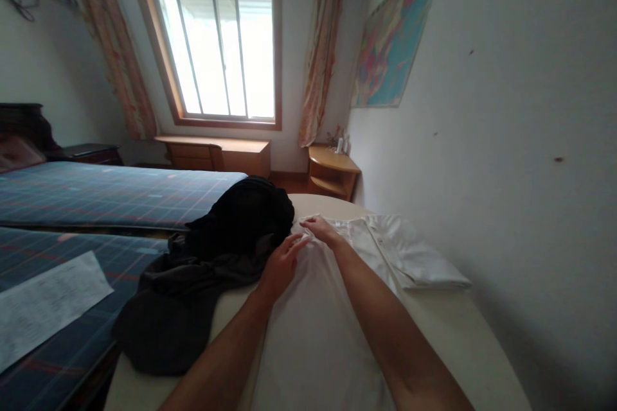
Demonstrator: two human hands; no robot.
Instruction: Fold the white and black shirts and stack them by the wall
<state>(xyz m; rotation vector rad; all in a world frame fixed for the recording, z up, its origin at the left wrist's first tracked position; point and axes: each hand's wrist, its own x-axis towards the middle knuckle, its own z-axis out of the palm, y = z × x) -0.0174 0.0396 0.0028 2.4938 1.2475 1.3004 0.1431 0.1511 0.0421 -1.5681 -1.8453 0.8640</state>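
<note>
A long white garment [321,327] lies stretched out along the pale round table, its narrower far end under my hands. My left hand [283,264] is at the left side of that end, fingers bent and closed on the cloth. Slightly farther away, my right hand [319,230] pinches the far edge of the same garment. Its exact kind I cannot make out. Touching it on the right is a folded white garment [414,253] with a buttoned-looking strip. To the left of my hands is a heap of black and dark grey clothes [241,218].
The table [463,327] has a curved edge and stands close to the right wall. Beds with blue plaid covers [120,189] are on the left, with a sheet of paper [53,308] on the nearer one. A wooden corner shelf [332,160] and a low desk [241,148] stand beyond.
</note>
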